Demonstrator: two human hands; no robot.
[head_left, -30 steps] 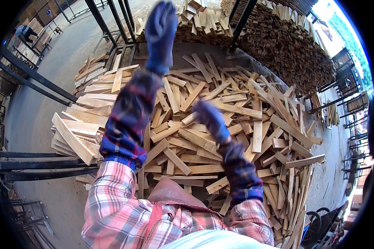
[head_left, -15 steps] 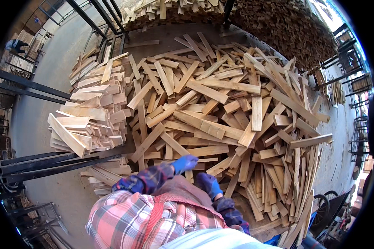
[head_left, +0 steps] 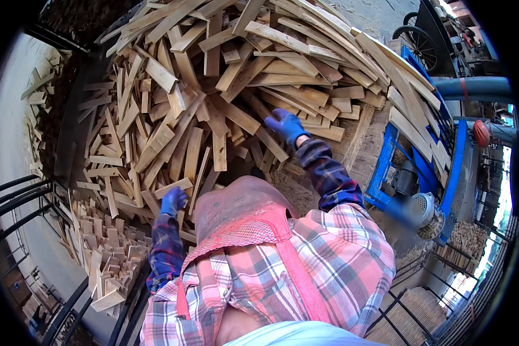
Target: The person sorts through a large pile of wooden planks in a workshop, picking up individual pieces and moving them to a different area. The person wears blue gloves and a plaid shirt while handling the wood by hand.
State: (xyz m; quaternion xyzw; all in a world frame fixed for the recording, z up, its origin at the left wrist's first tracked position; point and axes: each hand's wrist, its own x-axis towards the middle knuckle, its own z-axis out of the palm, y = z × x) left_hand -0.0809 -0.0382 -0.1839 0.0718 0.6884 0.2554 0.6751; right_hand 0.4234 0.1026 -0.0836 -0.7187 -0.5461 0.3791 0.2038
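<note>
A large heap of loose wooden slats [head_left: 213, 115] spreads in front of me, lying at all angles. My left hand [head_left: 173, 201], in a blue glove, is at the heap's near left edge. Its fingers are curled at a short pale slat [head_left: 174, 188], partly hidden from view. Farther right, my right hand [head_left: 286, 126], also blue-gloved, reaches over the heap with its fingers apart. Its fingertips are close to several slats, and nothing shows in its grip. A reddish, stained apron [head_left: 242, 210] hangs between my arms.
A stack of cut slats [head_left: 112, 242] stands at the left beside black metal bars [head_left: 63, 311]. At the right is a blue-framed machine [head_left: 457, 179] with a motor [head_left: 406, 177] and long strips lying over it. A spoked wheel [head_left: 418, 49] is behind it.
My view has swung to the right, bringing the blue machine in. My hands have moved apart; the right one now reaches out over the heap, the left is at its left edge.
</note>
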